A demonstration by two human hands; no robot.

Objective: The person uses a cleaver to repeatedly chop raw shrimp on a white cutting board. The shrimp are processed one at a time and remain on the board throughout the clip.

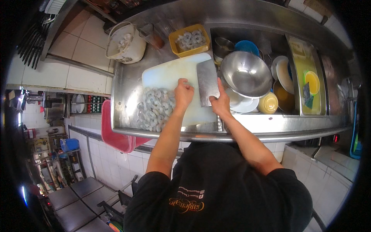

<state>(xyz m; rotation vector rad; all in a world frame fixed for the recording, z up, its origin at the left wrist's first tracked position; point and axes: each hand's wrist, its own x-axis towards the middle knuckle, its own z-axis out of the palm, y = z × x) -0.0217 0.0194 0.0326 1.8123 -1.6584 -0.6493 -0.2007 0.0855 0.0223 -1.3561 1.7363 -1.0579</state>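
Note:
My right hand grips a wide rectangular metal blade, like a cleaver; its handle is hidden by the hand. The blade lies over the right side of a white cutting board. Above the board's middle is my left hand, its fingers curled; whether a small piece is pinched in them cannot be told. A heap of raw peeled shrimp covers the board's lower left part and the steel counter beside it, partly behind my left forearm. More shrimp lie in a yellow plastic container beyond the board.
A white bucket and a clear jug with reddish contents stand at the back left. Right of the board, a sink holds a steel bowl, plates and a yellowish round container. A red bin stands below the counter's left edge.

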